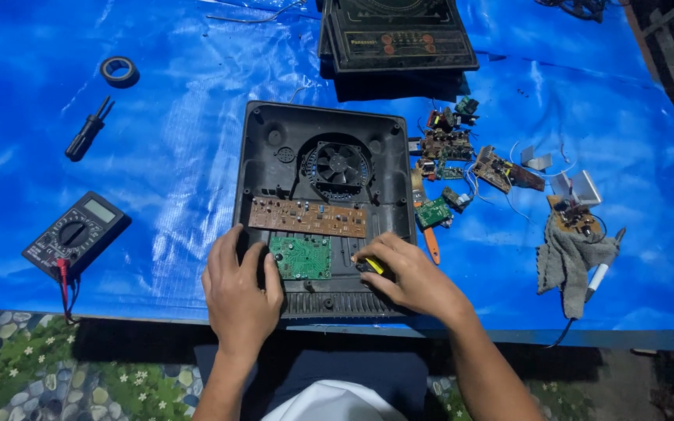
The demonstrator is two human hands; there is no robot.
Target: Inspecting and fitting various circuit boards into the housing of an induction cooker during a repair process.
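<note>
The left hand [237,292] is laid flat, fingers spread, on the near left corner of the opened black casing [323,204], apparently to keep it steady; nothing is gripped by it. The right hand [409,273] is closed around a small tool with a yellow and black handle [374,266], most of which is hidden by the fingers, so its kind cannot be told. The tool is pressed down at the near right part of the casing, just beside the green circuit board [300,256], which lies between the two hands and is touched on its left edge by the left fingertips. Directly behind the green board a long brown circuit board [307,217] is set across the casing, and a round fan [339,165] is mounted farther back. The casing rests on a blue tarpaulin [173,148] near its front edge, within easy reach. To the right, loose circuit boards and wires [462,160] are spread out, with a grey rag [569,261] beyond them. To the left a multimeter [76,233], a black screwdriver [87,130] and a roll of tape [118,70] are laid well apart.
</note>
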